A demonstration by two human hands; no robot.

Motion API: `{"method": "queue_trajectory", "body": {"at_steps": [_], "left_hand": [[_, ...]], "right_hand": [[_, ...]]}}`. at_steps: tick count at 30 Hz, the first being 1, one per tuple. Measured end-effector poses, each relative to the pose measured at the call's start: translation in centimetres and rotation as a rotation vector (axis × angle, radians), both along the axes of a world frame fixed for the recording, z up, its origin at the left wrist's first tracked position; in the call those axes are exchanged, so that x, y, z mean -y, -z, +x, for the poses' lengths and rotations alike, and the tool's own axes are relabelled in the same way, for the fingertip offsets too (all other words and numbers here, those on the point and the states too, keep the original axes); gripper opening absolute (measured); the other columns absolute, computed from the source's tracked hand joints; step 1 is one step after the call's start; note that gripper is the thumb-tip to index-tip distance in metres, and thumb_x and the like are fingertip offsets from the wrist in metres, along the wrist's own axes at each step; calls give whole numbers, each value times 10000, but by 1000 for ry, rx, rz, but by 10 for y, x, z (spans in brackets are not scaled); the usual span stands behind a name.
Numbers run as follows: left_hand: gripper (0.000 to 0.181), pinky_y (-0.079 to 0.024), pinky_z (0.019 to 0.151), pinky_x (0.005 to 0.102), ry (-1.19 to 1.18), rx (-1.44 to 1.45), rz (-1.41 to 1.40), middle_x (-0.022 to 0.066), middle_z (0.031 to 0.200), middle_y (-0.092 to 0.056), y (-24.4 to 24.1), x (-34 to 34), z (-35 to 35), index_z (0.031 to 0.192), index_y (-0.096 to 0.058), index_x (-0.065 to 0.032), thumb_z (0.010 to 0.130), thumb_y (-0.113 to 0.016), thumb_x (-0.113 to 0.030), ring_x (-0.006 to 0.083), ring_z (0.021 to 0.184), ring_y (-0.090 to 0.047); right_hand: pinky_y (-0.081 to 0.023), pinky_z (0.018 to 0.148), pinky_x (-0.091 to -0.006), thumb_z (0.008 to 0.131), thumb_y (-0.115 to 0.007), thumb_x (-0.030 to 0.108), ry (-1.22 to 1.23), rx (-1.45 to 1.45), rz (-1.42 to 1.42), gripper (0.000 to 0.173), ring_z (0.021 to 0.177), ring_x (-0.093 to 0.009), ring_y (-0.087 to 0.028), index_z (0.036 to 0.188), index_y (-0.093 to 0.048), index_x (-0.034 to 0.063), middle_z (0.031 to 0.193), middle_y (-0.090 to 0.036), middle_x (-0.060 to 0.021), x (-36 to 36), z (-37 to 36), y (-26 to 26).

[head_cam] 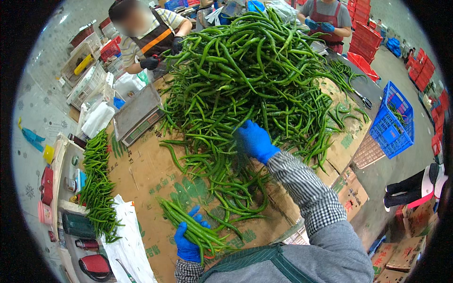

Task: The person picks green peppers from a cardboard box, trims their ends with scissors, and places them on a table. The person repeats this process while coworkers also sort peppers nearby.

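A bundle of long green chili peppers rests in my left hand, which wears a blue glove. Its fingers curl around the bundle just above the cardboard, close to my apron. My right hand, gloved in blue too, reaches into the near side of a large heap of green chili peppers. Blur and the peppers hide its fingertips, so what they hold does not show. Loose peppers trail from the heap towards my left hand. Printed cardboard covers the table beneath.
A digital scale stands left of the heap. Beyond it, a person wears black gloves. A long row of peppers lines the left edge. Scissors lie at right, near a blue crate. Another person stands at the far side.
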State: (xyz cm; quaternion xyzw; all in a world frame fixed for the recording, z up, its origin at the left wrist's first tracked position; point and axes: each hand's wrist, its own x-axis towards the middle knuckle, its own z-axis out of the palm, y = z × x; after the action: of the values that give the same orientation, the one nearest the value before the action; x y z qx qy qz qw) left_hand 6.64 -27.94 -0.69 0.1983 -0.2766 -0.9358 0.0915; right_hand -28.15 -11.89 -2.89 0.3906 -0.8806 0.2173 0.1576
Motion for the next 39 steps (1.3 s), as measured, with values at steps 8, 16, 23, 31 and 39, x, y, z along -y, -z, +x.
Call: {"method": "queue_trajectory", "body": {"at_steps": [8, 16, 23, 31, 39], "left_hand": [[776, -485, 895, 420, 57, -157, -4, 119, 1076, -635, -10, 1, -22, 1417, -166, 48, 849, -561, -304, 259, 946, -610], [595, -490, 879, 472, -27, -75, -55, 149, 1070, -594, -9, 9, -22, 1236, -457, 73, 786, -601, -288, 322, 984, -584], [634, -487, 875, 465, -10, -48, -172, 135, 1064, -605, -17, 23, -20, 1257, -442, 65, 806, -592, -355, 283, 966, -591], [613, -426, 963, 474, 121, -36, -242, 210, 1210, -549, -33, 5, -45, 1206, -524, 30, 762, -595, -387, 333, 1189, -494], [626, -500, 822, 380, 267, -14, -175, 172, 996, -606, -15, -11, -45, 1053, -603, 56, 633, -682, -402, 264, 896, -580]], "right_hand": [[-494, 732, -371, 848, -599, 146, -633, 182, -417, 391, 882, -304, -575, 1232, -528, 137, 1036, -557, -121, 9, 71, -75], [-494, 661, -260, 933, -504, 270, -502, 1792, -1328, 447, 797, -117, -586, 1317, -453, 48, 1017, -604, -25, 6, 77, -41], [-518, 681, -277, 945, -476, 234, -572, 1945, -1534, 441, 802, -120, -611, 1339, -426, 40, 977, -640, -17, -6, 73, -14], [-505, 686, -256, 930, -493, 250, -559, 2036, -1359, 455, 788, -100, -603, 1326, -439, 33, 956, -635, 6, 4, 99, -12], [-478, 763, -316, 891, -569, 231, -468, 1349, -523, 451, 877, -188, -558, 1281, -461, 33, 1033, -579, -91, 15, 129, -30]]}}
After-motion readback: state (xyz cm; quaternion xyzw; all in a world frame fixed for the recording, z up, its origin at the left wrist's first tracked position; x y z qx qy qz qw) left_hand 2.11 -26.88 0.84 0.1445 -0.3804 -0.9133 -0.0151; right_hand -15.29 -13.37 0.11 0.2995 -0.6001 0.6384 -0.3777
